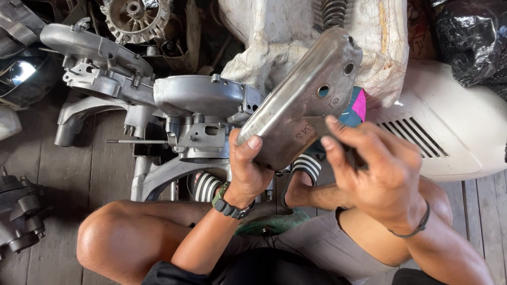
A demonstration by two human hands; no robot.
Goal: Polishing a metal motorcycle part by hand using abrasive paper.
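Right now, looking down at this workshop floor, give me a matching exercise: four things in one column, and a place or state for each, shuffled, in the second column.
Things:
1. dull grey metal cover with round holes
2. left hand
3. right hand
4. white vented body panel

Places or states:
A. lying at the right, beyond the knees
B. gripping the cover's lower end, green watch on the wrist
C. held up tilted between both hands
D. pressing a thin flat tool to the cover's side

Pairs: 1-C, 2-B, 3-D, 4-A

Worn wooden floorboards [95, 158] lie crowded with grey engine casings [100, 63], a white scooter panel [454, 132] and black plastic [470, 37].
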